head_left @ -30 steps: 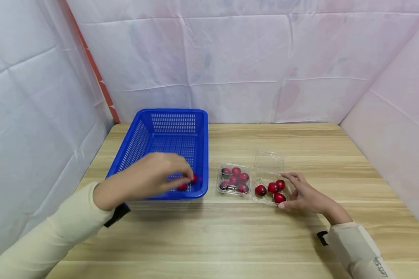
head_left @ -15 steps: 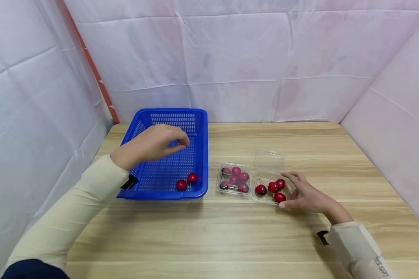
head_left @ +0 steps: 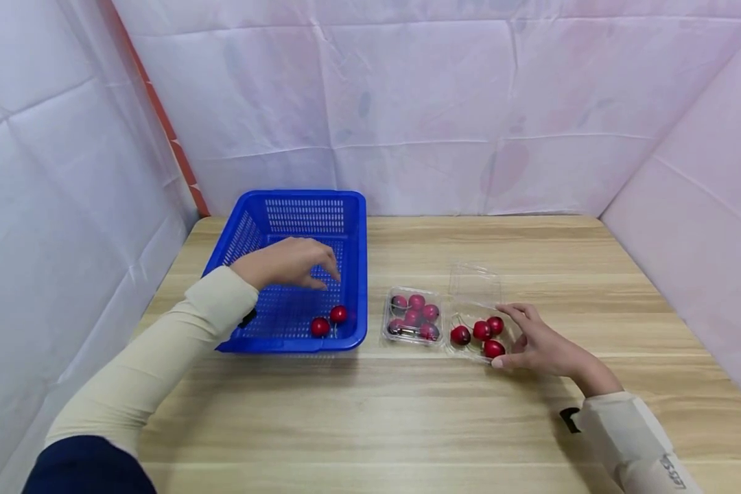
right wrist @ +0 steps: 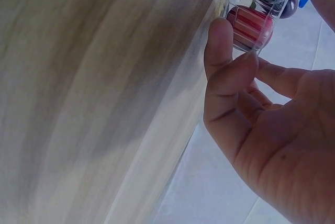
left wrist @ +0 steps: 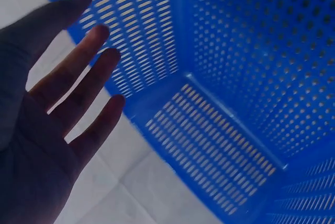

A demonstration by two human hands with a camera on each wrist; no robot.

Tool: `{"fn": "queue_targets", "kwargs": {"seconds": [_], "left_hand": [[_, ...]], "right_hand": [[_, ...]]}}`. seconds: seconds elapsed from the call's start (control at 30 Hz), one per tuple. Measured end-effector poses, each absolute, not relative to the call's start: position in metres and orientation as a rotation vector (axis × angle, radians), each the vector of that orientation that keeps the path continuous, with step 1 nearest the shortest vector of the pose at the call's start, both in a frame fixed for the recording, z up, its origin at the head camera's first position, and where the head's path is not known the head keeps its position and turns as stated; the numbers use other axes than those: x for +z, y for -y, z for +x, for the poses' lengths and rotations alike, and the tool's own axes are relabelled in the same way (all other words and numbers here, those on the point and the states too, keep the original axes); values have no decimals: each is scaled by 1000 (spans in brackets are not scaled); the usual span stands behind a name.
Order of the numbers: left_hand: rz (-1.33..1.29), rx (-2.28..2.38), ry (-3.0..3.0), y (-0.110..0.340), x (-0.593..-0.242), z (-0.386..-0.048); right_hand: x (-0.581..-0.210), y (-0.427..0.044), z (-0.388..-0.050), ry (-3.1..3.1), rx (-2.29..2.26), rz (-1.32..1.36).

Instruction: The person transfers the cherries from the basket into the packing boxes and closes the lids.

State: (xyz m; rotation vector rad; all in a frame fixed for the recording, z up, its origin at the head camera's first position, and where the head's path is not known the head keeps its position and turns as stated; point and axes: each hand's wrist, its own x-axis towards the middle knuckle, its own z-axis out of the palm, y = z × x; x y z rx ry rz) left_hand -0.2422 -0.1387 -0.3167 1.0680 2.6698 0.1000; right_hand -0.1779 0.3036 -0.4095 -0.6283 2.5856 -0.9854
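Note:
My left hand [head_left: 293,263] is over the blue basket [head_left: 359,274], fingers spread and holding nothing. Two red cherries [head_left: 320,326] lie below it in the basket's near right corner. In the left wrist view the basket's slotted wall [left wrist: 136,20] is beside my fingers [left wrist: 99,72]. On the table, my right hand [head_left: 540,346] holds the right side of a clear plastic box [head_left: 475,285], its lid folded back. Several dark red cherries [head_left: 482,330] with stems sit in that box. The right wrist view has my thumb and fingers against the box wall, a cherry [right wrist: 251,28] behind it.
Left of the open box, nearly touching it, stands a second clear box [head_left: 412,319] filled with cherries, its lid apparently closed. Both boxes and the basket stand on a wooden table [head_left: 377,425]. White cloth walls [head_left: 407,89] rise behind and at both sides.
My left hand rose from the cherries at the basket's near right corner, then came down slightly with its fingers more spread. The two cherries stayed in the basket. My right hand has not moved.

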Motion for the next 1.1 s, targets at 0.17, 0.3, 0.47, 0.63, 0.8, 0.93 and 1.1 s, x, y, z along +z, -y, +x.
{"fn": "queue_targets", "kwargs": {"seconds": [0.17, 0.3, 0.47, 0.63, 0.8, 0.93, 1.1], "left_hand": [[1007, 38, -2548, 133, -329, -245], [1006, -8, -2485, 128, -336, -244], [1002, -46, -2418, 121, -341, -240], [971, -69, -2376, 117, -345, -239], [909, -62, -2357, 115, -350, -236], [791, -67, -2377, 114, -354, -234], [738, -93, -2419, 114, -360, -235]], "right_hand": [[-408, -304, -178, -2594, -977, -636], [-408, -305, -178, -2589, -981, -634], [-409, -306, -178, -2580, -985, -619], [-409, -307, -178, -2579, -985, -611], [-410, -307, -177, -2568, -1006, -617], [-410, -307, -177, -2576, -996, -615], [-411, -306, -178, -2580, -990, -608]]}}
